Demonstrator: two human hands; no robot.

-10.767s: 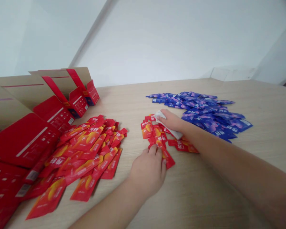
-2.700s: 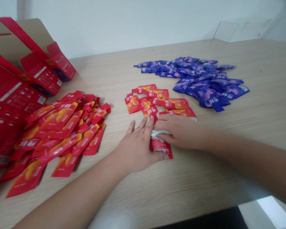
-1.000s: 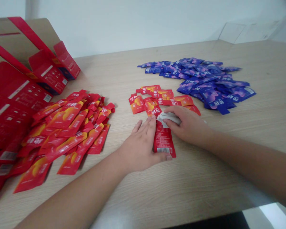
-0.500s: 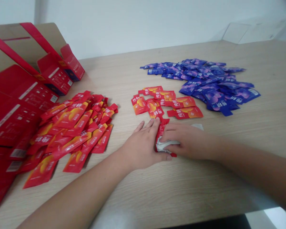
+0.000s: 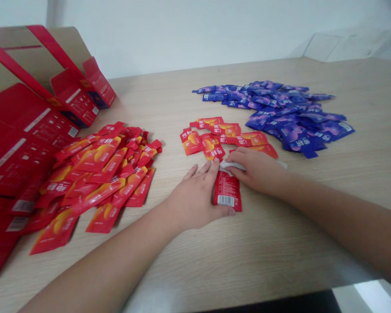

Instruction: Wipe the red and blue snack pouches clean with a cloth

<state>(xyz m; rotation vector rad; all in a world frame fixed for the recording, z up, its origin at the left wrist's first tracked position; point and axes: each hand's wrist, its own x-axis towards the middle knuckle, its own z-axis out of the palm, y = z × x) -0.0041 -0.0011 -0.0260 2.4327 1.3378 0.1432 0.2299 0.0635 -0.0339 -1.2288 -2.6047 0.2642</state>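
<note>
A red sachet (image 5: 228,191) lies back side up on the wooden table, its barcode toward me. My left hand (image 5: 195,198) rests flat beside it, fingers spread, thumb pinning the sachet's near edge. My right hand (image 5: 256,169) is closed on a white cloth (image 5: 232,165) pressed against the sachet's far end. Just beyond the hands lies a small group of red sachets (image 5: 221,132).
A large heap of red sachets (image 5: 101,169) covers the left of the table (image 5: 280,243). Flattened red cartons (image 5: 35,117) stand at the far left. A pile of blue sachets (image 5: 280,113) lies at the back right. The table's front edge is close below my arms.
Half a second ago the cloth was at the sachet's near end; my right hand has slid it to the far end. My left hand stays on the sachet.
</note>
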